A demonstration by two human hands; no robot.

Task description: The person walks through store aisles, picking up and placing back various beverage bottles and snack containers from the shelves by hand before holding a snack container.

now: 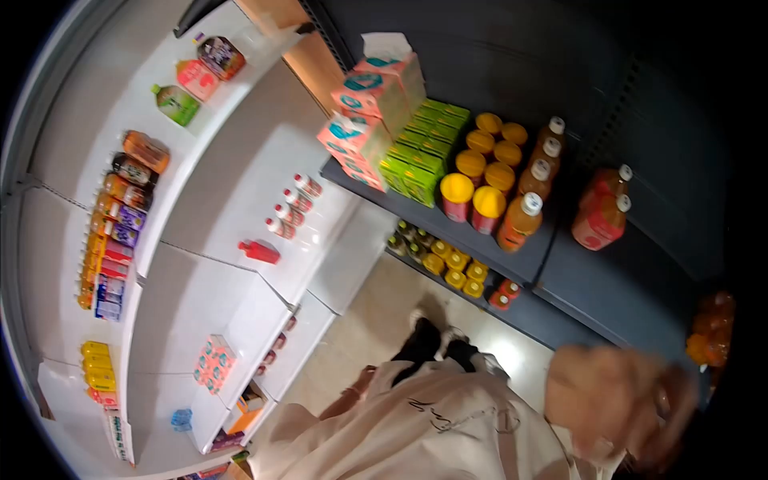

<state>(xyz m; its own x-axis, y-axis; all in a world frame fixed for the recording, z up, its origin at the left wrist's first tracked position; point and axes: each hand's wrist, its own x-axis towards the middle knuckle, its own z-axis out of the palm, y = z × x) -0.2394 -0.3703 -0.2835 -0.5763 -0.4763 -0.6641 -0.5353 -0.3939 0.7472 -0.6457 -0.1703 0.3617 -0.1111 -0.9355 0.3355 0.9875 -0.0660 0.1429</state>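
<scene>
As the right hand blurs at four o'clock, left hand part-hidden at six, I can't tell opening or hold.

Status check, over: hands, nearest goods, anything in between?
Left hand low, partly hidden. Right hand blurred, grip unclear. Orange-toned goods nearest right hand, at picture's right edge. Nothing visible between.
</scene>
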